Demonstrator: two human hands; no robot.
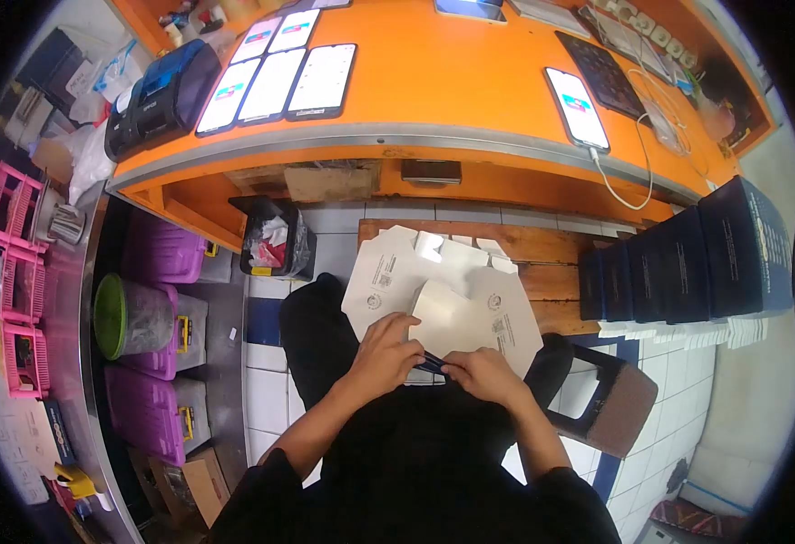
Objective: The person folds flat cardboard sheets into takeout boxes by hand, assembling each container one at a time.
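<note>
A flat white cardboard sheet (388, 276) with printed marks and cut corners lies across the lap and the wooden bench. My left hand (384, 355) is on its near left part, fingers bent over a raised, shiny white panel (438, 313). My right hand (486, 374) pinches the near edge, where a dark blue strip (432, 363) shows between the two hands. Both hands are close together, and their fingertips are partly hidden.
Dark blue boxes (678, 263) stand in a row at the right on the wooden bench (551, 281). Several phones (322, 82) lie on the orange desk (434, 91). A bin (275, 240) stands below it; purple-lidded tubs (143, 412) are at the left.
</note>
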